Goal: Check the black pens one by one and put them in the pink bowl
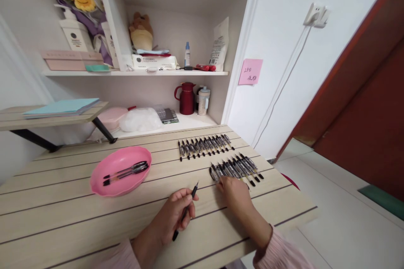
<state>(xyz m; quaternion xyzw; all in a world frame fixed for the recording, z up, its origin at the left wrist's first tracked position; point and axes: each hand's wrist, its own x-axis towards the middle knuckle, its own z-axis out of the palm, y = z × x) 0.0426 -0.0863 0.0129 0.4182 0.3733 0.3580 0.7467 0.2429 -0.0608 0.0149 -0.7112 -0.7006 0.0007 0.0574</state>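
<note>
A left hand grips a slim black pen with a pointed tip above a pale, dark-striped wooden tabletop. The right hand reaches the nearer row of black-and-clear plastic pens, its grasp impossible to tell. A second row lies beyond; similar pens rest in a shallow pink bowl, left.

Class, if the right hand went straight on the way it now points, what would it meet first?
Most likely the pens at the left end of the nearer row, just ahead of the right hand; whether it already touches them is hard to tell.
</note>
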